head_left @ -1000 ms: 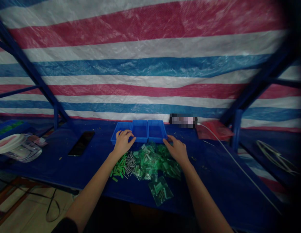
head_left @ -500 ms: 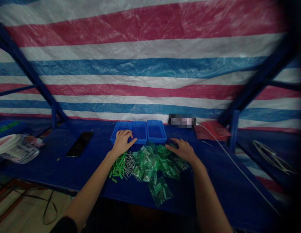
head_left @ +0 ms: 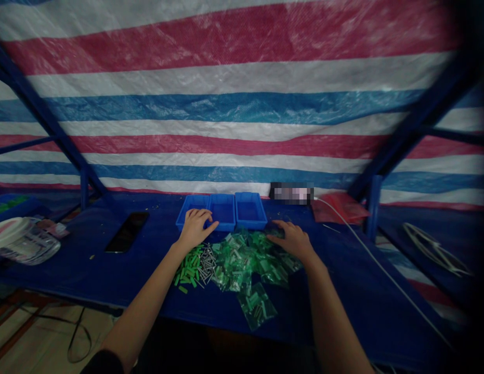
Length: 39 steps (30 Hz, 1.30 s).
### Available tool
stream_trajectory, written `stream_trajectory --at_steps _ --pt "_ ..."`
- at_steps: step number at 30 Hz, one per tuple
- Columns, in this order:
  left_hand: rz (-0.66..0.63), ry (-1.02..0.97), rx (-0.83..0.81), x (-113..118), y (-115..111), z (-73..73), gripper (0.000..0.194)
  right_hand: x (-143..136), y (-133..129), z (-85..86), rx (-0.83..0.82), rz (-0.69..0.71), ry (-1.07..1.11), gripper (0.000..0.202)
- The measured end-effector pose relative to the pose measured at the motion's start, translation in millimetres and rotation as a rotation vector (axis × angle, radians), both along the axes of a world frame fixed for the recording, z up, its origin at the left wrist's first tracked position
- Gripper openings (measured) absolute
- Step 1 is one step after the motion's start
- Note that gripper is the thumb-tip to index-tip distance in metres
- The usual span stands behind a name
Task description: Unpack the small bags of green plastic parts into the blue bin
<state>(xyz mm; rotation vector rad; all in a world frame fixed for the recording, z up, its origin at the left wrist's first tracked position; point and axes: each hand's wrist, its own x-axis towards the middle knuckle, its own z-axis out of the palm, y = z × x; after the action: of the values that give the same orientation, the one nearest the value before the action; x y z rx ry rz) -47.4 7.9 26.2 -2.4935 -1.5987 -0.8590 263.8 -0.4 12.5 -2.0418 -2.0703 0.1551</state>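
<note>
My left hand (head_left: 195, 228) is open, palm down, over the front edge of the left blue bins (head_left: 227, 227), its thumb apart from the fingers. Just below it lie loose green wall plugs (head_left: 189, 269) and a heap of metal screws (head_left: 206, 264). My right hand (head_left: 291, 238) is open at the right edge of a pile of green-tinted plastic bags (head_left: 234, 262), its fingers spread and holding nothing. Small parts show through the bags. One bag (head_left: 257, 307) lies nearer to me, apart from most of the pile. Another blue bin (head_left: 251, 226) stands behind the pile.
A black phone (head_left: 127, 232) lies at the left, with a clear tub (head_left: 27, 243) beyond it. At the back right are a blurred-out device (head_left: 291, 194), a red plastic bag (head_left: 339, 209) and a white cable (head_left: 382, 265). Blue frame posts (head_left: 373, 208) flank the table.
Both hands keep nearly the same pose and place over the table. The whole view has shifted very slightly; nothing was picked up or let go.
</note>
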Motion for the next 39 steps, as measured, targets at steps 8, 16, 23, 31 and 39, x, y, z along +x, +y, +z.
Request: stream_trajectory --at_steps 8,16,23,31,39 --pt "0.099 -0.033 0.105 9.4 -2.4 9.2 0.034 -0.5 1.6 -0.5 0.089 -0.035 0.086 0.054" --pt "0.07 -0.305 0.078 26.0 0.8 23.8 0.022 10.1 -4.3 6.7 -0.038 -0.189 0.008 0.055" --pt "0.004 -0.446 0.084 26.2 -4.3 18.2 0.013 24.5 10.1 -6.6 -0.037 -0.203 0.213 0.057" --pt "-0.065 -0.666 0.021 28.6 -5.4 23.2 0.018 22.7 37.6 21.8 0.318 -0.152 0.746 0.049" --pt "-0.265 -0.76 -0.266 60.1 4.9 35.2 0.022 -54.0 37.5 49.9 0.161 -0.001 1.496 0.043"
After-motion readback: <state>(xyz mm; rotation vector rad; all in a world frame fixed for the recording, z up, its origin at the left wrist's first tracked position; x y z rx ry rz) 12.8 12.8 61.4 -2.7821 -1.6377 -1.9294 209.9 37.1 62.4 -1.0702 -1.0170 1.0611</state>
